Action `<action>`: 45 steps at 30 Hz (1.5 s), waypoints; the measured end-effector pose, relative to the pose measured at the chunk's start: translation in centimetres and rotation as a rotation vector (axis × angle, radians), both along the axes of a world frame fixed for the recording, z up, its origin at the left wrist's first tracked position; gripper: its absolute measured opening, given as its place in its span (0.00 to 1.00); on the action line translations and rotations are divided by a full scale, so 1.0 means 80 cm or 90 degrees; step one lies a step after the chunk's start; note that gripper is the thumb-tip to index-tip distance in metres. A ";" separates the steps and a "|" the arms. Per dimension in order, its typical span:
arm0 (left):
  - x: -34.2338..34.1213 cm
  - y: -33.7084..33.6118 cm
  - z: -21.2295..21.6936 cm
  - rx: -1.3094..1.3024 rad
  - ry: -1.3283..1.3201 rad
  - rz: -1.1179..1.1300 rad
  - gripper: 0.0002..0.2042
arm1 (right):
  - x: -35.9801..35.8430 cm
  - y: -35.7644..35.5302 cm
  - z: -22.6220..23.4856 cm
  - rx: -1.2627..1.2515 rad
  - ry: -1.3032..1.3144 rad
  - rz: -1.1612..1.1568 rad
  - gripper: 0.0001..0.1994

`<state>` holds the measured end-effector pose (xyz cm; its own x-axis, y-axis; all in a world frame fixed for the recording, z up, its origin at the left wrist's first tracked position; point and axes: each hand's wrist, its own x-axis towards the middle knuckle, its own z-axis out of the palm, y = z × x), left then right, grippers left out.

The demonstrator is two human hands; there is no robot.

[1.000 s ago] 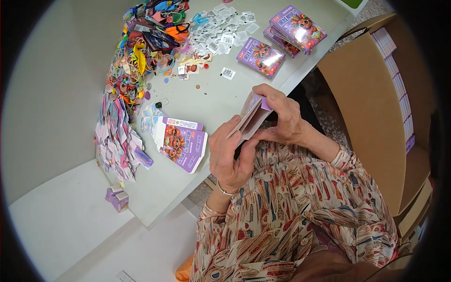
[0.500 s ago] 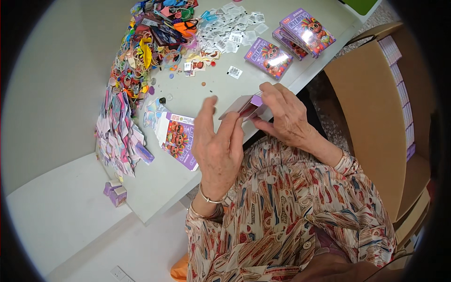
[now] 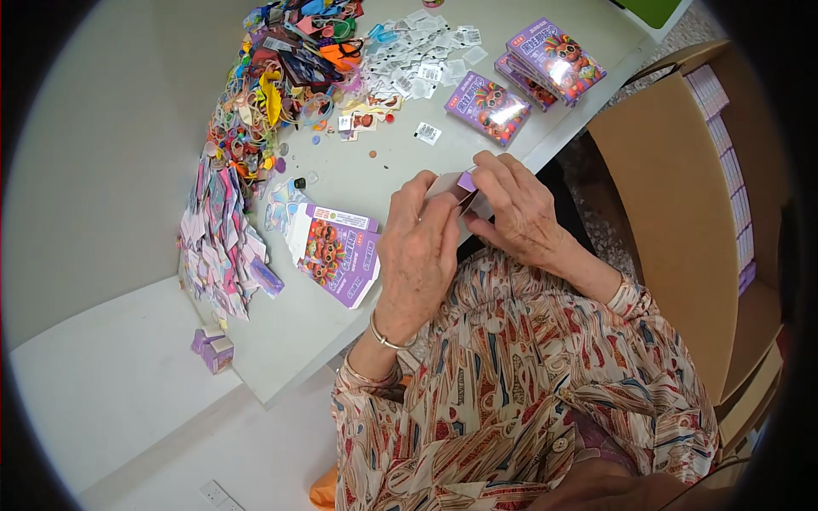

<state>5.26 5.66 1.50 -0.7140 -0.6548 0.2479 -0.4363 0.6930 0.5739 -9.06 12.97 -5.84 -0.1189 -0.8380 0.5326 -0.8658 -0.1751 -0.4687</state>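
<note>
A small carton (image 3: 446,182) with a purple end flap and pale panels is held between my two hands at the table's front edge, its open end facing up. My left hand (image 3: 419,247) grips its left side, the fingers bent at the opening. On the other side my right hand (image 3: 518,204) clasps the carton with fingers and thumb. How much is inside it cannot be made out. Just left of my left hand lies an unfolded purple carton (image 3: 341,255) with a colourful cartoon print. Finished-looking purple boxes (image 3: 487,109) lie flat beyond my right hand, some of them stacked.
Along the wall side sit a heap of small colourful trinkets (image 3: 268,98), a pile of pink and purple cards (image 3: 221,243) and scattered white packets (image 3: 417,60). An open cardboard box (image 3: 673,196) with purple boxes stands at right. Two tiny purple boxes (image 3: 217,353) rest at the left edge.
My left hand has moved right and closed in on the carton; its raised index finger now rests against the carton's side. My right hand stays almost in place, still holding it.
</note>
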 end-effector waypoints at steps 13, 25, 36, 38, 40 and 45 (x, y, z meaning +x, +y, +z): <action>0.047 0.017 0.055 0.184 0.298 0.255 0.06 | -0.035 0.013 -0.025 -0.091 -0.093 0.036 0.44; 0.064 0.009 0.011 0.091 0.340 0.311 0.05 | -0.040 0.026 -0.032 -0.007 -0.235 0.016 0.42; 0.068 0.003 -0.017 0.106 0.324 0.295 0.05 | -0.038 0.060 -0.025 -0.004 -0.373 0.008 0.43; 0.064 0.001 -0.018 0.116 0.323 0.284 0.06 | -0.038 0.068 -0.035 -0.028 -0.305 0.030 0.41; 0.054 -0.001 -0.009 0.120 0.327 0.275 0.06 | -0.039 0.070 -0.044 -0.035 -0.314 0.024 0.40; 0.040 0.000 -0.014 0.115 0.317 0.283 0.07 | -0.042 0.079 -0.048 -0.020 -0.259 0.029 0.38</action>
